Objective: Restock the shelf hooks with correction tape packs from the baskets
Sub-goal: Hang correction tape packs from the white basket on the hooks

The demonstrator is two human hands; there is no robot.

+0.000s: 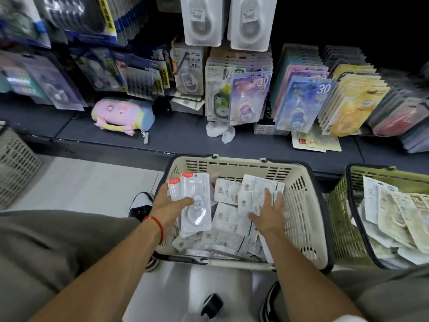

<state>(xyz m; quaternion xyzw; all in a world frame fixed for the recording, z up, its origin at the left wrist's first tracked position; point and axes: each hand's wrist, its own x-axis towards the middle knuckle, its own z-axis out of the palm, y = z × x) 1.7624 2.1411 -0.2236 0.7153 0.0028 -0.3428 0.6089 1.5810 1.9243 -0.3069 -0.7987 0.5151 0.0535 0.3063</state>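
A cream basket (308, 205) on the floor in front of me holds several correction tape packs (226, 231), most lying white back side up. My left hand (166, 206) grips a small stack of clear packs with red tabs (196, 201) over the basket's left side, thumb across their fronts. My right hand (269, 211) reaches into the basket, fingers curled round the edge of a face-down pack (249, 199). Two matching white packs (202, 19) hang on hooks at the top centre of the shelf.
A green basket (341, 219) with more packs stands at the right. A grey basket (16, 168) sits at the left edge. On the dark shelf base (174, 138) lie a pastel pencil case (123, 115) and crumpled paper (219, 131). Coloured packs (299, 103) fill the lower hooks.
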